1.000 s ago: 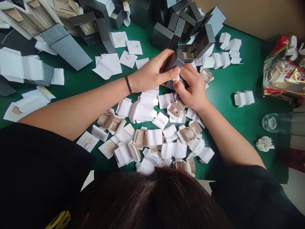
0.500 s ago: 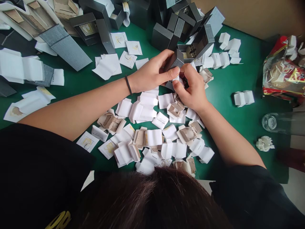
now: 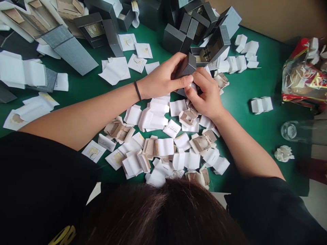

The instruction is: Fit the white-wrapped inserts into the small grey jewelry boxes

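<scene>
My left hand (image 3: 166, 75) is wrapped round a small dark grey box (image 3: 187, 64), its thumb stretched along the near side. Pressed up against the same box, my right hand (image 3: 205, 92) has thumb and forefinger pinched together at its near edge. A bit of white shows between the two hands, but the fingers hide what the pinch holds. Just beyond the hands stands an opened dark box (image 3: 218, 44) with a cut-out insert. Below them lies a spread of white folded card pieces (image 3: 154, 114) and torn brown-sided card trays (image 3: 189, 117).
More dark boxes (image 3: 175, 39) crowd the far side of the green table (image 3: 245, 126). White card pieces (image 3: 116, 70) lie at left. To the right are a red snack bag (image 3: 304, 75), a clear glass (image 3: 290, 131) and crumpled paper (image 3: 284, 153).
The dark box has tilted slightly in my left hand. My right fingers have shifted a little at its near edge; everything else looks the same.
</scene>
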The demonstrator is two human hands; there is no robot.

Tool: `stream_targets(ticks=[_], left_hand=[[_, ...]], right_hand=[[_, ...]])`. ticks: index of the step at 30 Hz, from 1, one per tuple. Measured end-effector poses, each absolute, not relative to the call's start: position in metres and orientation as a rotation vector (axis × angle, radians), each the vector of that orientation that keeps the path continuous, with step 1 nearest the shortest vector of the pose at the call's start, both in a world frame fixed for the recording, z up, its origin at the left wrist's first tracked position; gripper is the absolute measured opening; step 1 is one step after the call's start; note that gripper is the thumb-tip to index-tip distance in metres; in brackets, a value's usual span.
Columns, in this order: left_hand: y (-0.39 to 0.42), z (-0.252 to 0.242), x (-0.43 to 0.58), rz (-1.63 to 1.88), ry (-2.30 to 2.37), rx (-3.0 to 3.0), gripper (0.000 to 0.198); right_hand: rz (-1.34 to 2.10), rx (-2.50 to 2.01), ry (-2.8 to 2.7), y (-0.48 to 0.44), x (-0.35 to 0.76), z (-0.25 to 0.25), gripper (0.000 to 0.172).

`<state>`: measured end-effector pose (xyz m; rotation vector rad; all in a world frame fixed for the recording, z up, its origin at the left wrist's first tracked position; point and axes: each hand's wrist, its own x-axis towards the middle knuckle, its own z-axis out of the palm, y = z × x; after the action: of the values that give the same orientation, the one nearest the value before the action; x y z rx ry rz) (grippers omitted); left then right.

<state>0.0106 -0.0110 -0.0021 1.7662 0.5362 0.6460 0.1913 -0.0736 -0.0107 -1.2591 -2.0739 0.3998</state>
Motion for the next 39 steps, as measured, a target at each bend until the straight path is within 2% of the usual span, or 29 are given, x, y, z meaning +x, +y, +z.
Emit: stream_targets(ticks=[5, 11, 14, 26, 31, 39], left_hand=[[-0.009, -0.005, 0.010, 0.661, 0.511, 1.790, 0.063], [-0.010, -0.005, 0.011, 0.687, 0.480, 1.763, 0.069], [-0.011, -0.004, 0.011, 0.668, 0.502, 1.784, 0.066], [-0.014, 0.000, 0.010, 0.649, 0.534, 1.784, 0.060], [-0.015, 0.006, 0.008, 0.556, 0.551, 1.839, 0.052], [-0.014, 0.004, 0.012, 0.620, 0.514, 1.731, 0.042]], right_hand=[[0.375, -1.258, -2.089, -0.074, 0.191, -0.011, 0.044], [0.365, -1.284, -2.058, -0.074, 0.191, -0.015, 0.041], [0.355, -1.291, -2.028, -0.075, 0.191, -0.018, 0.040], [0.473, -1.282, -2.017, -0.077, 0.188, -0.008, 0.049], [0.467, -1.281, -2.007, -0.077, 0.188, -0.009, 0.048], [0.473, -1.340, -1.950, -0.078, 0.189, -0.011, 0.046]])
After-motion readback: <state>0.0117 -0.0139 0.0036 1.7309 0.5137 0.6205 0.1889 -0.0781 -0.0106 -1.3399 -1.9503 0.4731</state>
